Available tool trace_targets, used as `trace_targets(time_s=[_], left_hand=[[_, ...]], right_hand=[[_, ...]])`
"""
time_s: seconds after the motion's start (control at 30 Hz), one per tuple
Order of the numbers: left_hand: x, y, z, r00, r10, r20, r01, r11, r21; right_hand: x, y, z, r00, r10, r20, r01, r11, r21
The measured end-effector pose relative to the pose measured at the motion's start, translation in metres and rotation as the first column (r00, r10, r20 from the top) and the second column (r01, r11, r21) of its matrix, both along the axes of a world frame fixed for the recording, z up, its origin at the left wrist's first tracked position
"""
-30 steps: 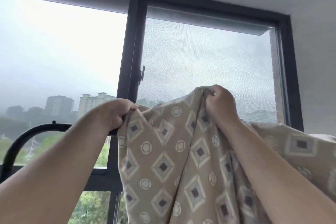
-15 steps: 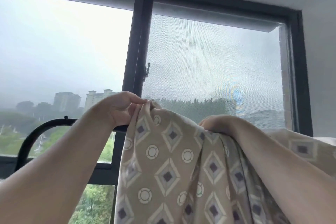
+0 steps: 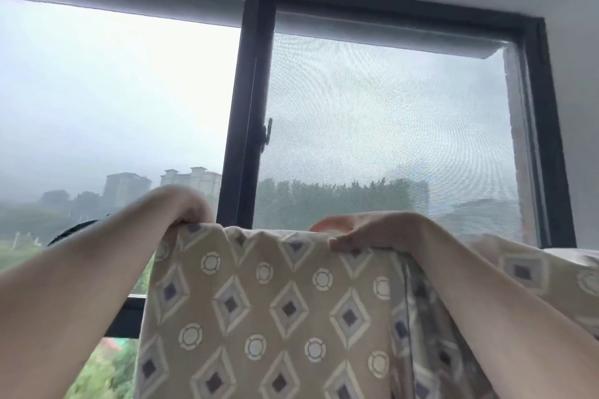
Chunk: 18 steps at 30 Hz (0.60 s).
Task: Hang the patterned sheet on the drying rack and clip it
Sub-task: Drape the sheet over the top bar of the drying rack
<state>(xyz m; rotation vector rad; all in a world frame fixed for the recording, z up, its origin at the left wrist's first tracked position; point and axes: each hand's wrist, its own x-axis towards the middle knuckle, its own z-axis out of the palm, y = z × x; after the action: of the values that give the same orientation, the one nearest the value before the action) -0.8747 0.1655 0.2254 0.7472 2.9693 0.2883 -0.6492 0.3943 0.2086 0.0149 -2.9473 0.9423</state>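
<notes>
Hands: left hand [image 3: 191,209] and right hand [image 3: 372,231] are raised and apart, both at the top edge of the sheet [image 3: 275,301].
Left hand: fingers are curled round the sheet's top left corner, bunching the cloth there.
Right hand: thumb lies on the near face and fingers reach over the far side, pinching the top fold further right.
Sheet: it hangs down the near side from a fairly straight fold between the hands. More cloth trails off rightward behind the right forearm, looser and creased.
Rack: only a dark curved end [image 3: 73,231] shows, just left of the left forearm. The top bar is hidden under the cloth.
Window: dark frame [image 3: 246,139] beyond the rack, hazy buildings far off.
Done, as judged: the straight fold suggests the sheet is draped over the rack's top bar at its left end, but this cannot be confirmed.
Left to do: spread and even out the right part, then clip it. No clip is in view, and both hands are occupied.
</notes>
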Motion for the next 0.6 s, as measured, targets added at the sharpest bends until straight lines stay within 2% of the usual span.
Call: trace_targets(time_s=[0.07,0.13,0.2,0.23,0.27,0.3,0.33,0.37,0.4,0.43,0.47,0.5,0.53,0.57,0.6], left_hand=[[0.007,0.002,0.0,0.998,-0.005,0.058,0.012,0.994,-0.111],[0.019,0.006,-0.001,1.0,-0.015,0.011,0.016,0.998,-0.057],[0.028,0.007,-0.003,0.971,0.009,-0.238,0.032,0.985,0.168],[0.03,0.004,-0.009,0.931,0.091,-0.354,0.065,0.912,0.405],[0.035,-0.002,-0.019,0.89,0.188,-0.416,0.154,0.734,0.662],[0.045,-0.01,-0.035,0.838,0.293,-0.46,0.273,0.504,0.819],[0.058,-0.019,-0.054,0.791,0.387,-0.474,0.376,0.303,0.876],[0.072,-0.025,-0.076,0.768,0.448,-0.457,0.428,0.172,0.887],[0.084,-0.03,-0.1,0.782,0.463,-0.416,0.426,0.088,0.9],[0.088,-0.03,-0.122,0.839,0.415,-0.352,0.382,0.013,0.924],[0.088,-0.029,-0.141,0.926,0.28,-0.253,0.285,-0.08,0.955],[0.085,-0.028,-0.152,0.986,0.07,-0.153,0.163,-0.187,0.969],[0.076,-0.028,-0.158,0.983,-0.165,-0.075,0.027,-0.278,0.96],[0.069,-0.031,-0.158,0.931,-0.365,-0.014,-0.105,-0.304,0.947],[0.064,-0.034,-0.154,0.85,-0.527,0.006,-0.188,-0.291,0.938]], right_hand=[[-0.001,0.002,0.001,0.999,-0.033,0.011,0.033,0.999,-0.002],[-0.001,0.009,0.0,0.997,-0.065,0.031,0.065,0.998,0.002],[-0.001,0.015,-0.001,0.994,-0.105,0.013,0.105,0.994,-0.011],[-0.001,0.018,-0.002,0.993,-0.115,0.008,0.115,0.993,-0.027],[0.0,0.02,-0.002,0.993,-0.121,0.008,0.121,0.992,-0.043],[0.002,0.023,-0.001,0.992,-0.121,0.018,0.122,0.991,-0.057],[0.004,0.026,-0.001,0.993,-0.114,0.04,0.117,0.991,-0.072],[0.005,0.029,0.0,0.993,-0.103,0.06,0.109,0.99,-0.094],[0.007,0.029,0.0,0.993,-0.1,0.068,0.107,0.988,-0.11],[0.007,0.03,-0.001,0.993,-0.103,0.064,0.11,0.987,-0.12],[0.005,0.03,-0.002,0.993,-0.111,0.048,0.116,0.986,-0.117],[0.003,0.029,-0.002,0.992,-0.12,0.024,0.122,0.987,-0.102],[0.001,0.027,-0.003,0.991,-0.133,-0.001,0.133,0.988,-0.074],[-0.002,0.025,-0.003,0.989,-0.147,-0.022,0.146,0.988,-0.046],[-0.005,0.021,-0.003,0.985,-0.169,-0.035,0.168,0.985,-0.022]])
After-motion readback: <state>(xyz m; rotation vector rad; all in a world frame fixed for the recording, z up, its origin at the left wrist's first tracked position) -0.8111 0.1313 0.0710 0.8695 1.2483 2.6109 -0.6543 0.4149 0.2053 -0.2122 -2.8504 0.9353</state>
